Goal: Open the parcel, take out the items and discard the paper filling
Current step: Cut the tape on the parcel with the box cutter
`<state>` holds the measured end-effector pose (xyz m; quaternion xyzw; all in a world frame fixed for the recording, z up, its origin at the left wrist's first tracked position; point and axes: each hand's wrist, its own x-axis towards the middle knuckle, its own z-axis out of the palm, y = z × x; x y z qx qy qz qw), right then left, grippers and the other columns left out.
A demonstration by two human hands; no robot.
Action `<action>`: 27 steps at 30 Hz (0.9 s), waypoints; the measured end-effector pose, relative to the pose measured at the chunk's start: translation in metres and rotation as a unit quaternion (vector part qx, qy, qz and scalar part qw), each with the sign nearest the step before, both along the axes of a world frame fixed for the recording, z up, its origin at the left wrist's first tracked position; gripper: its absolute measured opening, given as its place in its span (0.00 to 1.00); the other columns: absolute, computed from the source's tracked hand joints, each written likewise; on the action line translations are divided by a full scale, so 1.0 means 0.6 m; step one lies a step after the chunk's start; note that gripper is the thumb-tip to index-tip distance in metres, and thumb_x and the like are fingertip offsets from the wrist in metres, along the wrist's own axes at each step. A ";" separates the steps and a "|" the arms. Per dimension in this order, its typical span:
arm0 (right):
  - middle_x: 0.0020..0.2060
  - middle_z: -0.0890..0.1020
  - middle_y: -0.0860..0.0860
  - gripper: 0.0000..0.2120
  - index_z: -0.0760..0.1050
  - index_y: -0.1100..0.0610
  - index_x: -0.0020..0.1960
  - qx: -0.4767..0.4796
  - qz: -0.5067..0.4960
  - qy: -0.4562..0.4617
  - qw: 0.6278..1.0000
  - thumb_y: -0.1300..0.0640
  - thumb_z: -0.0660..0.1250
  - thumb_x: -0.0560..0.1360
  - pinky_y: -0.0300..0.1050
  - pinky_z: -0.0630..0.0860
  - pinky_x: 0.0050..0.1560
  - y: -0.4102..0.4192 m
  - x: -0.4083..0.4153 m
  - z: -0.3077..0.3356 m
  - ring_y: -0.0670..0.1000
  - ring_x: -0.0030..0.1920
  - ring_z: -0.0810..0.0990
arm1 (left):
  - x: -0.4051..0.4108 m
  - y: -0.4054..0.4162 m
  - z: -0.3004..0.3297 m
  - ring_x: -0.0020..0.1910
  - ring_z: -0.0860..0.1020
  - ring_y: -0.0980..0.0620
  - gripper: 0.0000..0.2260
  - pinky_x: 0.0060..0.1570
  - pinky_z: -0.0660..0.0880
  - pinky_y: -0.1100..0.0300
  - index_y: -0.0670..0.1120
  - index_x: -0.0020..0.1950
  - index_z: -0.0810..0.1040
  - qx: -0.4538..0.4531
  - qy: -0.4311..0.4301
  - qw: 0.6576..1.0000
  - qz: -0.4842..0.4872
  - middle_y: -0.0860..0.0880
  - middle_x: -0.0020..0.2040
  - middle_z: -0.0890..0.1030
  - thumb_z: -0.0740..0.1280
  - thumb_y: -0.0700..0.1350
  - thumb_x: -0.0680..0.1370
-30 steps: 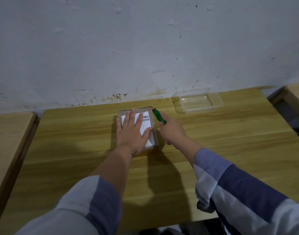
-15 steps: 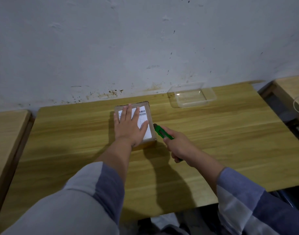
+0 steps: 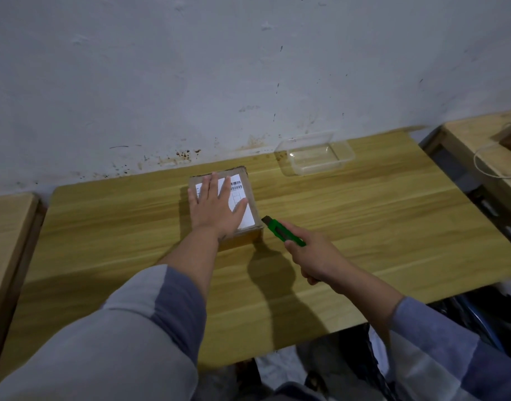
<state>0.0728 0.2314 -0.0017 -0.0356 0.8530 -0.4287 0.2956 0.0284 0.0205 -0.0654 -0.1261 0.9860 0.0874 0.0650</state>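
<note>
1. Striped grey-and-blue sleeves reach forward over a wooden surface.
2. The right hand grips a green utility knife, fingers wrapped tight around the handle – its tip sits just beside the parcel's near right corner.
3. The left hand lies flat on the cardboard parcel, fingers spread across the white shipping label.
4. Farther back, near the stained wall – a clear plastic container stands well apart from the parcel.
</note>
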 end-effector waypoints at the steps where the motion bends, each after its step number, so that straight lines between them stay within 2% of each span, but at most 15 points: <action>1: 0.34 0.66 0.40 0.23 0.59 0.37 0.72 -0.002 -0.003 0.011 1.000 0.56 0.56 0.80 0.42 0.70 0.24 0.003 -0.001 0.002 0.48 0.28 0.70 | 0.000 -0.004 0.002 0.78 0.38 0.50 0.33 0.73 0.34 0.44 0.53 0.79 0.45 0.019 0.000 1.000 -0.005 0.49 0.79 0.41 0.44 0.67 0.77; 4: 0.36 0.66 0.41 0.26 0.51 0.33 0.72 -0.019 0.014 0.018 1.000 0.54 0.55 0.81 0.40 0.70 0.24 0.005 -0.008 0.006 0.47 0.29 0.70 | 0.012 -0.023 0.017 0.78 0.39 0.51 0.36 0.74 0.34 0.45 0.51 0.79 0.48 0.077 0.014 0.996 -0.050 0.49 0.80 0.43 0.45 0.70 0.75; 6: 0.37 0.71 0.48 0.27 0.49 0.31 0.71 -0.040 0.033 -0.006 0.999 0.54 0.54 0.81 0.43 0.71 0.26 -0.002 -0.014 0.004 0.49 0.29 0.69 | 0.039 -0.038 0.021 0.78 0.40 0.52 0.41 0.75 0.36 0.45 0.51 0.79 0.48 0.057 0.029 0.993 -0.103 0.50 0.80 0.44 0.45 0.73 0.72; 8: 0.36 0.73 0.53 0.23 0.56 0.38 0.71 -0.047 0.044 -0.005 0.998 0.56 0.54 0.81 0.44 0.72 0.28 -0.015 -0.018 -0.005 0.50 0.29 0.70 | 0.072 -0.055 0.013 0.78 0.42 0.54 0.47 0.75 0.38 0.44 0.51 0.79 0.49 0.028 0.042 0.990 -0.129 0.52 0.79 0.45 0.44 0.77 0.67; 10: 0.35 0.76 0.54 0.15 0.64 0.49 0.66 -0.031 0.054 0.026 0.998 0.57 0.55 0.80 0.46 0.74 0.34 -0.027 -0.020 -0.015 0.52 0.31 0.74 | 0.097 -0.073 0.000 0.78 0.43 0.54 0.50 0.75 0.40 0.43 0.51 0.79 0.49 0.015 0.047 0.990 -0.135 0.53 0.79 0.46 0.43 0.79 0.64; 12: 0.40 0.80 0.54 0.09 0.67 0.50 0.59 0.018 0.084 0.068 0.994 0.56 0.58 0.79 0.47 0.73 0.40 -0.033 -0.022 -0.023 0.54 0.39 0.78 | 0.107 -0.084 -0.007 0.78 0.44 0.54 0.48 0.75 0.40 0.45 0.50 0.78 0.49 0.017 0.058 0.990 -0.131 0.52 0.79 0.47 0.45 0.77 0.66; 15: 0.48 0.82 0.55 0.14 0.70 0.48 0.63 0.098 0.116 0.141 0.978 0.55 0.62 0.78 0.44 0.71 0.41 -0.031 -0.030 -0.026 0.55 0.45 0.79 | 0.114 -0.084 -0.009 0.78 0.44 0.54 0.44 0.74 0.40 0.46 0.49 0.79 0.49 0.042 0.073 0.989 -0.122 0.52 0.79 0.48 0.54 0.72 0.70; 19: 0.51 0.83 0.55 0.16 0.70 0.47 0.64 0.199 0.162 0.265 0.930 0.57 0.61 0.77 0.50 0.76 0.45 -0.035 -0.045 -0.028 0.59 0.49 0.79 | 0.121 -0.083 -0.013 0.78 0.43 0.55 0.42 0.75 0.42 0.46 0.49 0.79 0.49 0.063 0.088 0.988 -0.106 0.53 0.79 0.47 0.59 0.69 0.72; 22: 0.52 0.82 0.52 0.15 0.71 0.47 0.64 0.192 0.204 0.366 0.887 0.57 0.59 0.78 0.50 0.73 0.48 -0.041 -0.042 -0.027 0.58 0.52 0.76 | 0.123 -0.082 -0.013 0.78 0.44 0.55 0.42 0.75 0.45 0.47 0.49 0.78 0.50 0.081 0.096 0.987 -0.099 0.53 0.79 0.48 0.61 0.68 0.72; 24: 0.50 0.83 0.51 0.15 0.72 0.47 0.63 0.179 0.233 0.430 0.854 0.57 0.59 0.78 0.50 0.68 0.47 -0.052 -0.034 -0.026 0.58 0.51 0.76 | 0.122 -0.082 -0.013 0.78 0.44 0.55 0.42 0.75 0.46 0.47 0.49 0.78 0.50 0.084 0.096 0.987 -0.098 0.53 0.79 0.48 0.61 0.68 0.72; 27: 0.45 0.84 0.51 0.14 0.76 0.48 0.59 0.182 0.253 0.482 0.819 0.59 0.64 0.75 0.50 0.69 0.44 -0.068 -0.024 -0.027 0.58 0.47 0.77 | 0.123 -0.083 -0.014 0.78 0.44 0.56 0.42 0.75 0.45 0.47 0.50 0.78 0.50 0.083 0.089 0.988 -0.096 0.54 0.79 0.48 0.62 0.67 0.72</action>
